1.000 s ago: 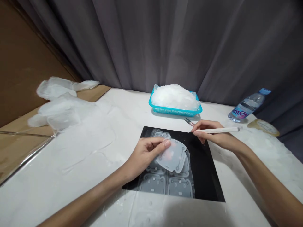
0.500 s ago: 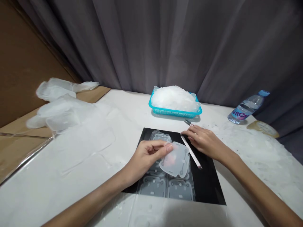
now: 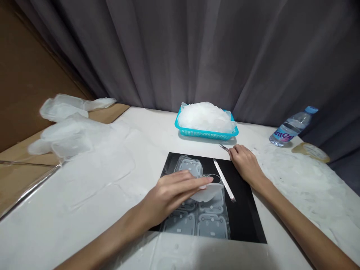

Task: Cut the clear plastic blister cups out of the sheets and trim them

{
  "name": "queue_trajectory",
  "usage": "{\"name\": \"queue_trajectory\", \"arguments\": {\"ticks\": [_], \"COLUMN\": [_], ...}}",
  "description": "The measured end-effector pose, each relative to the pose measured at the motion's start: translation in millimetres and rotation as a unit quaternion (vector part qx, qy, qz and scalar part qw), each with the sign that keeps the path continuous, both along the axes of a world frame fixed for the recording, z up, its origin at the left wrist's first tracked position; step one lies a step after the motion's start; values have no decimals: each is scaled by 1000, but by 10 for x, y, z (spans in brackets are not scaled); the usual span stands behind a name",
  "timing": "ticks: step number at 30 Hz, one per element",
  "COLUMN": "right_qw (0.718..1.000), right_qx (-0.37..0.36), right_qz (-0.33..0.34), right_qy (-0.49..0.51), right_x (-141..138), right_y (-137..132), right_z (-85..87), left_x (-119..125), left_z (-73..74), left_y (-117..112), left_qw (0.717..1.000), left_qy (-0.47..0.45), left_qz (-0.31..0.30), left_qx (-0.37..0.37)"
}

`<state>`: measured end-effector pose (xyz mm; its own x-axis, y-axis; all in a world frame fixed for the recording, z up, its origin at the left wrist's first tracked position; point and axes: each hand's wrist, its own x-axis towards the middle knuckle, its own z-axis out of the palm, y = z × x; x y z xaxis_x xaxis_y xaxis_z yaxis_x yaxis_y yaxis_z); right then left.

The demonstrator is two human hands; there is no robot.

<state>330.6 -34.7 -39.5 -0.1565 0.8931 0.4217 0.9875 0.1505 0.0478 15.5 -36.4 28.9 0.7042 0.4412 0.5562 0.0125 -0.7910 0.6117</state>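
My left hand [image 3: 180, 189] is closed on a translucent rounded plastic piece [image 3: 209, 192], tilted so that it shows almost edge-on above the black mat [image 3: 243, 217]. Under it lies a clear plastic sheet [image 3: 212, 227] with several rounded panels of the same outline, partly covered by that hand. Beyond the mat's far right corner, my right hand [image 3: 244, 161] has its fingers curled over the near end of a small pointed metal tool [image 3: 224, 147]; its handle is hidden. A slim white stick [image 3: 224, 180] rests on the mat between the hands.
A blue basket [image 3: 208, 133] heaped with white translucent pieces stands at the back. To the right are a water bottle [image 3: 291, 127], a tape roll [image 3: 311, 152] and spread translucent sheets [image 3: 306, 187]. Plastic pieces [image 3: 75, 131] pile up at left by cardboard [image 3: 25, 142].
My left hand has turned over, tipping the plastic piece from facing me to nearly edge-on. My right hand has shifted right, off the white stick's far end, and closed over the pointed tool's end.
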Motion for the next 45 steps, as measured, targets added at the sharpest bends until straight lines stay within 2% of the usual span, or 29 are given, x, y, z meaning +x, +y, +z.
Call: {"name": "queue_trajectory", "arguments": {"ticks": [3,5,6,8,10,13,16,19,23,26,31,35,45], "right_qw": [1000,996,986,948,915,892,871,859,862,862,850,849,845], "right_qx": [-4,-17,-33,-72,-126,-162,-200,-214,-186,-168,-146,-144,-164], "right_qz": [3,42,85,150,163,175,228,277,304,314,324,318,310], "right_qy": [17,71,137,271,348,384,386,374,361,362,388,397,404], "right_x": [-7,-26,-43,-92,-148,-218,-278,-343,-427,-490,-574,-592,-584], "right_y": [-9,-42,-72,-156,-265,-419,-513,-555,-587,-606,-623,-621,-586], "right_z": [115,286,398,649,894,1168,1296,1320,1294,1280,1284,1283,1218], "left_x": [-41,-68,-81,-107,-129,-150,-147,-113,-37,12,48,45,50], "left_z": [2,16,26,49,70,78,64,63,112,152,159,137,113], "left_y": [15,29,37,54,72,97,112,93,8,-64,-127,-139,-147], "left_qw": [992,984,981,976,972,961,958,970,995,998,996,994,995], "left_qy": [8,18,25,39,47,42,42,8,-54,-67,-79,-83,-81], "left_qz": [-1,9,11,10,9,14,12,18,-8,-15,26,30,34], "left_qx": [125,178,194,214,232,271,285,241,83,-2,-36,-59,-56]}}
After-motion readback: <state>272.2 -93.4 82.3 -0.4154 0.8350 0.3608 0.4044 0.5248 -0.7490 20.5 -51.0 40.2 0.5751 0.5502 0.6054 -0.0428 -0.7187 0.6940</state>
